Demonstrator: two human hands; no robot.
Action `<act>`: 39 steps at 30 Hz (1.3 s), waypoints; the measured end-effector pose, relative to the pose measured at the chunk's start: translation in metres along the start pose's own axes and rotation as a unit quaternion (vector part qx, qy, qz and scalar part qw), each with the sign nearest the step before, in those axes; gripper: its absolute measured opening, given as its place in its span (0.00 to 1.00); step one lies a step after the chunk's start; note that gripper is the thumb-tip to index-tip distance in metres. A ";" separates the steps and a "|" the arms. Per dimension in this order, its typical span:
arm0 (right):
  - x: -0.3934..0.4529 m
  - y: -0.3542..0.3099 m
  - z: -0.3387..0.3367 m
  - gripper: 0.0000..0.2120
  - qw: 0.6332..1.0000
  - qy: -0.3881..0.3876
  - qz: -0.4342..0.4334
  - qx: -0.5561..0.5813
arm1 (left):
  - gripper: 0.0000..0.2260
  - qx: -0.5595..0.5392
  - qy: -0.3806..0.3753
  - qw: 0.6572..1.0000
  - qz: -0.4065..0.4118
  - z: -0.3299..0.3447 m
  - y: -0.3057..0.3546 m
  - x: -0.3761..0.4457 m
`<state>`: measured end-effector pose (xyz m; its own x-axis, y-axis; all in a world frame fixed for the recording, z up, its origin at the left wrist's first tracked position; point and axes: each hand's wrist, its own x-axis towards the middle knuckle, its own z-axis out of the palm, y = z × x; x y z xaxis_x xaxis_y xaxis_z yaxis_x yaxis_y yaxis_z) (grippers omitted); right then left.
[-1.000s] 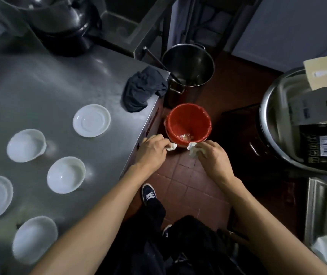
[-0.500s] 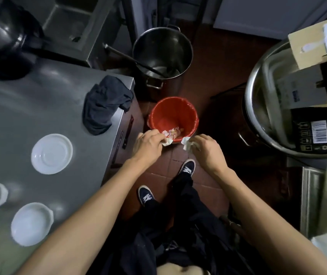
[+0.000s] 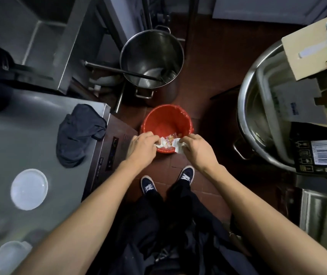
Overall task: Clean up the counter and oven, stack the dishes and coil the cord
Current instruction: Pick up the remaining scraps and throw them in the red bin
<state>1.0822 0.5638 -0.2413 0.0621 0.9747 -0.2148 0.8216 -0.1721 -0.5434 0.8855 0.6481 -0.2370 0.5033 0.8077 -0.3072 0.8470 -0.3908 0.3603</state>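
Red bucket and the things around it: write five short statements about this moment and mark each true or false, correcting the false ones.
1. Both hands hold white paper over the red bucket. True: the left hand and right hand each pinch a piece of the white paper.
2. The bucket stands on the counter. False: it stands on the tiled floor.
3. A dark cloth lies on the steel counter near its corner. True.
4. The steel pot behind the bucket has a lid on. False: it is open, with a long utensil in it.
5. The white dishes are stacked. False: they lie apart.
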 end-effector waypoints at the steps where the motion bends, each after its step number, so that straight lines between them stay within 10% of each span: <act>1: 0.005 0.003 0.001 0.13 1.000 -0.006 0.002 0.003 | 0.09 -0.001 -0.008 1.000 -0.004 0.003 0.000 0.004; 39: 0.219 0.189 0.331 0.14 0.965 -0.036 0.212 0.147 | 0.13 -0.105 -0.104 0.984 -0.100 0.310 -0.193 0.258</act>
<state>1.0633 0.6977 -0.6598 0.3091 0.7971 -0.5188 0.5340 -0.5968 -0.5989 0.9049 0.7953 -0.6585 0.3726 0.7431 -0.5559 0.8898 -0.1159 0.4414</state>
